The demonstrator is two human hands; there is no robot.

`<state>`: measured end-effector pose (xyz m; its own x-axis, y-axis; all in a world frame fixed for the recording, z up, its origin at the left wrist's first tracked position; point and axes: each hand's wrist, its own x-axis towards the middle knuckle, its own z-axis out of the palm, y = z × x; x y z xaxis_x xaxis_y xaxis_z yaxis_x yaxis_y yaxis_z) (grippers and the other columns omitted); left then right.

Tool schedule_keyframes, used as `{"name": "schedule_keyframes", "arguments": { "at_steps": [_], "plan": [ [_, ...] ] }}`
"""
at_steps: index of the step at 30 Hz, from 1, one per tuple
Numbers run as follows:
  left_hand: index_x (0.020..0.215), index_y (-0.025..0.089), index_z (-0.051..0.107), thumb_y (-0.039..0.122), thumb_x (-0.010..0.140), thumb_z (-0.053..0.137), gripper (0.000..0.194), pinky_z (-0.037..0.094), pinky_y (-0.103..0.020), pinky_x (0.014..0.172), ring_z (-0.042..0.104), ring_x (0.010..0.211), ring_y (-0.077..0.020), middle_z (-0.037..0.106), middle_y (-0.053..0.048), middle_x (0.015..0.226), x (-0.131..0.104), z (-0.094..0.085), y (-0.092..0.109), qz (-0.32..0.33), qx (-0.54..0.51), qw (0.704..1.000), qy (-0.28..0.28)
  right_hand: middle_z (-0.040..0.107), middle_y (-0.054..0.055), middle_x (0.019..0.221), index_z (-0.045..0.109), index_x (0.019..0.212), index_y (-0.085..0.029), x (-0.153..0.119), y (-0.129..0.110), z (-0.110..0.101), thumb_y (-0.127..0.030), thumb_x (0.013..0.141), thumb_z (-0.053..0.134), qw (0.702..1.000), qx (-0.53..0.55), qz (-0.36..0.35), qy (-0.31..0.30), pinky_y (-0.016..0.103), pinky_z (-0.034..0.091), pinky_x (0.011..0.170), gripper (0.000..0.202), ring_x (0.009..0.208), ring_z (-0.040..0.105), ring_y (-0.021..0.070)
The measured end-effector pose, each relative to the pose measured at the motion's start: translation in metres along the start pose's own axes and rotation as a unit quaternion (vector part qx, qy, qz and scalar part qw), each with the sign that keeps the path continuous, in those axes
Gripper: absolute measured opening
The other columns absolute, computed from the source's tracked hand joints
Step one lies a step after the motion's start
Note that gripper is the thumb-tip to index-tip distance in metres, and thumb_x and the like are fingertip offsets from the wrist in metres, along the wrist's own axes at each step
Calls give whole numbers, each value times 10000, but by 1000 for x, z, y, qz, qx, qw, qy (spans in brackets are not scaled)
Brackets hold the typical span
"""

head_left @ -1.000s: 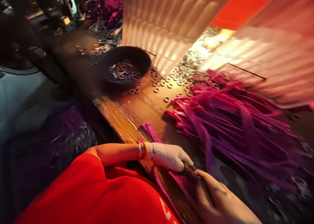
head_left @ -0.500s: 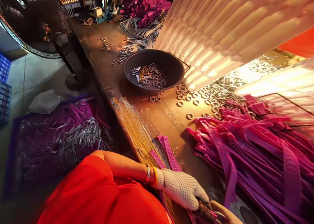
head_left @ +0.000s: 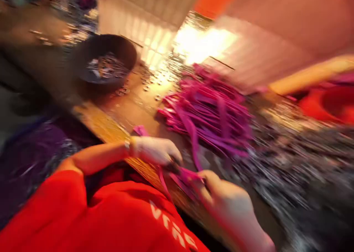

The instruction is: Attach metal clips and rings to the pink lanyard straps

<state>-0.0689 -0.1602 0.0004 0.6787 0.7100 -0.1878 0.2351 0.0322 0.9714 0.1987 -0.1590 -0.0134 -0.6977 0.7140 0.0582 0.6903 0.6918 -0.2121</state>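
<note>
Blur softens the whole view. My left hand (head_left: 157, 150), in a white glove, is closed on a magenta strap (head_left: 190, 174) near the table's front edge. My right hand (head_left: 226, 195) pinches the same strap from the other side, just right of the left hand. More magenta straps hang and lie below and beside the left hand. Beyond the hands lies a big pile of magenta straps (head_left: 210, 112). Whether a metal ring is on the held strap is too blurred to tell.
A dark bowl (head_left: 105, 60) with metal rings and bits stands at the upper left. Loose rings (head_left: 157, 97) lie between bowl and pile. Grey metal pieces (head_left: 284, 171) are heaped at the right, near a red basin (head_left: 329, 104). Pale corrugated sheets stand behind.
The view has swung to the right, so bowl and strap pile appear further left. My right hand, mostly out of frame before, now shows with a strap stretched between both hands.
</note>
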Motion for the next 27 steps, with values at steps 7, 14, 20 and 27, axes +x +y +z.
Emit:
{"name": "schedule_keyframes", "arguments": {
  "at_steps": [7, 14, 20, 27],
  "plan": [
    [1009, 110, 778, 301, 890, 599, 288, 350, -178, 722, 544, 713, -97, 632, 42, 718, 3, -78, 22, -74, 331, 900, 274, 732, 98, 922, 644, 1146, -166, -7, 29, -7, -540, 950, 583, 983, -25, 180, 6, 304, 443, 736, 427, 863, 681, 248],
    [970, 214, 781, 393, 866, 648, 246, 482, -226, 687, 652, 734, -171, 767, -7, 850, 23, -6, -21, -35, 132, 976, 170, 728, 81, 1013, 652, 1207, -179, -73, 62, -3, -390, 960, 559, 907, 27, 398, 136, 319, 466, 831, 338, 922, 659, 225],
    [925, 204, 775, 454, 876, 613, 302, 493, -262, 670, 667, 754, -222, 773, -45, 874, 47, 22, -23, -66, 88, 990, 86, 732, 40, 798, 743, 908, -227, -124, 99, -6, -323, 918, 578, 841, -30, 540, -15, 284, 362, 643, 191, 747, 638, 211],
    [1109, 113, 710, 374, 949, 459, 396, 438, -329, 771, 637, 823, -252, 730, -129, 980, 93, 6, -15, -46, 388, 903, 177, 713, 75, 1090, 710, 1104, -223, -99, 137, 10, -266, 965, 483, 870, -56, 480, 97, 299, 418, 858, 271, 1002, 609, 224]
  ]
}}
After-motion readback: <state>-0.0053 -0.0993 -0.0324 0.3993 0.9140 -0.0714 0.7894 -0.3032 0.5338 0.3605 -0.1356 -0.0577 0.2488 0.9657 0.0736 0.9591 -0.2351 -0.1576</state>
